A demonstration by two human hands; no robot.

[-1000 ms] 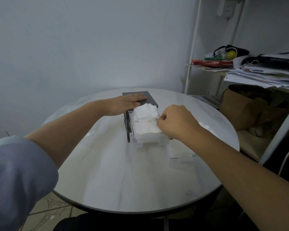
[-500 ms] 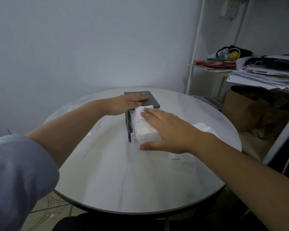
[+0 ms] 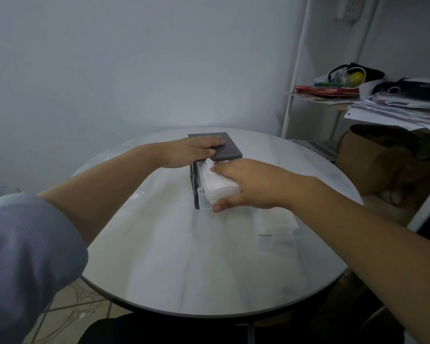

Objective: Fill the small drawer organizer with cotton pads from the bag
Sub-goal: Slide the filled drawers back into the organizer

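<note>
Round white marble tabletop (image 3: 184, 256) against a plain pale wall (image 3: 134, 58). Metal shelf (image 3: 293, 90) on the right carries loose papers (image 3: 395, 108), with a brown sack (image 3: 372, 165) below.

Organizer (image 3: 230, 147): small dark grey box at the far middle of the tabletop. Its clear drawer (image 3: 201, 198) sticks out toward the camera, and a white stack of pads (image 3: 216, 181) fills it up to about the rim.

Left hand (image 3: 194, 151): palm down on the organizer top, fingers straight, grip slack and holding nothing. Blue sleeve (image 3: 23, 256) is pushed up above the elbow.

Right hand (image 3: 248, 184): lies flat across the pads in the drawer, fingers straight and together and pointing at the organizer body. The thumb runs along the drawer's front edge. Grip is not clamped (flat contact on the stack, no pinch visible).

Bag (image 3: 278, 222): clear plastic with more white pads inside. It lies on the tabletop just right of the drawer, partly under the right forearm. Its outline is hazy, so I cannot tell how full it is.
</note>
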